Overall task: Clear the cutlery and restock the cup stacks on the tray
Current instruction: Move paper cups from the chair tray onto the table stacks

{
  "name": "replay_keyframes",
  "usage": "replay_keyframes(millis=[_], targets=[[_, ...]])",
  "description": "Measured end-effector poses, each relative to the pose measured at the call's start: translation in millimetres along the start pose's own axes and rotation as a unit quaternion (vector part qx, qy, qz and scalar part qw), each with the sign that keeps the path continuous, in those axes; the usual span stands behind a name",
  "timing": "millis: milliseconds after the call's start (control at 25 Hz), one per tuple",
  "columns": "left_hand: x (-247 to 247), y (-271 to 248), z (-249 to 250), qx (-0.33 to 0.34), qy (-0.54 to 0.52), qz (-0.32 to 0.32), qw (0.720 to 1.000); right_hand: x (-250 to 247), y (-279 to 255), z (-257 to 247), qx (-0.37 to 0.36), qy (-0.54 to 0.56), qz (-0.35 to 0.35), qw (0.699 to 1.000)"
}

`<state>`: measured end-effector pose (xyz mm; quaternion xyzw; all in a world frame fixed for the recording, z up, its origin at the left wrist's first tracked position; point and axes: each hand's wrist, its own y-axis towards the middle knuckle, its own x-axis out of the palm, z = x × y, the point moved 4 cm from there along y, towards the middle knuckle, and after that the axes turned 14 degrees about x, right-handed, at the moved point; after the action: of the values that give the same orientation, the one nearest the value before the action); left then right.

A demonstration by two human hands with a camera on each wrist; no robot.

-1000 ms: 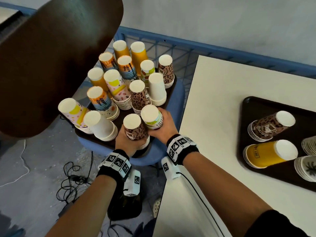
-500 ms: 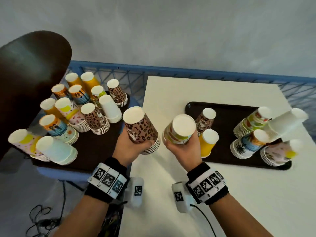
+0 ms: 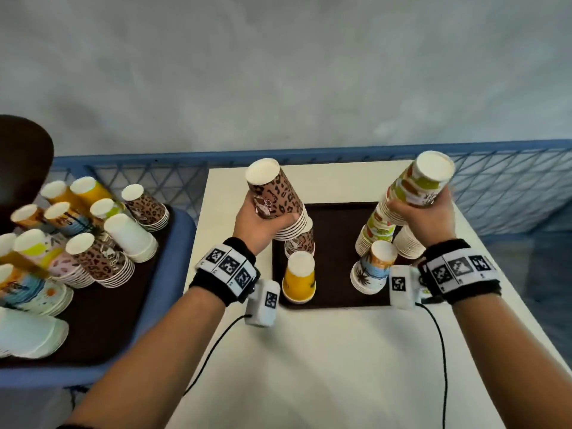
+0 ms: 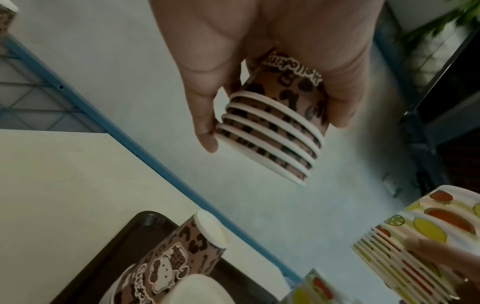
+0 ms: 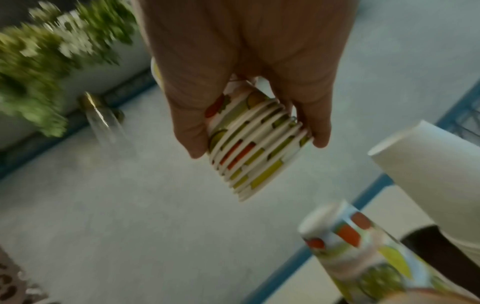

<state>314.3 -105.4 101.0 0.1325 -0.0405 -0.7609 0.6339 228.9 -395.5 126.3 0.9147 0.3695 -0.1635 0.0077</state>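
My left hand [image 3: 258,226] grips a stack of leopard-print cups [image 3: 275,198], upside down, above the leopard stack [image 3: 299,243] on the dark tray [image 3: 337,243]. In the left wrist view its fingers [image 4: 205,115] wrap the leopard cups [image 4: 275,131] over the tray's stack [image 4: 171,261]. My right hand [image 3: 424,218] grips a fruit-print cup stack [image 3: 421,184] above the tray's fruit-print stack [image 3: 376,230]. The right wrist view shows that held stack [image 5: 254,148] over the fruit stack [image 5: 358,246]. No cutlery is visible.
On the tray also stand a yellow stack [image 3: 299,278], a palm-print stack [image 3: 373,267] and a white stack [image 3: 408,243]. The white table [image 3: 340,351] lies near me. At left a blue chair [image 3: 176,243] holds a second tray [image 3: 102,320] with several cup stacks [image 3: 105,261]. A blue railing [image 3: 510,187] runs behind.
Both hands lifted their cup stacks off the chair's tray and carried them right over the table; they now hover above the matching stacks on the table's tray.
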Motion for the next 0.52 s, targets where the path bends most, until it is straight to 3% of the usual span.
replay_keyframes(millis=[360,520], targets=[[44,46,-41,-0.046,0.084,-0.028,0.995,26,75,53,0.105,-0.166,-0.064,0.978],[52,43,-68,-0.089,0.129,-0.089,0.984,37,78,63,0.098,-0.158,-0.1,0.977]])
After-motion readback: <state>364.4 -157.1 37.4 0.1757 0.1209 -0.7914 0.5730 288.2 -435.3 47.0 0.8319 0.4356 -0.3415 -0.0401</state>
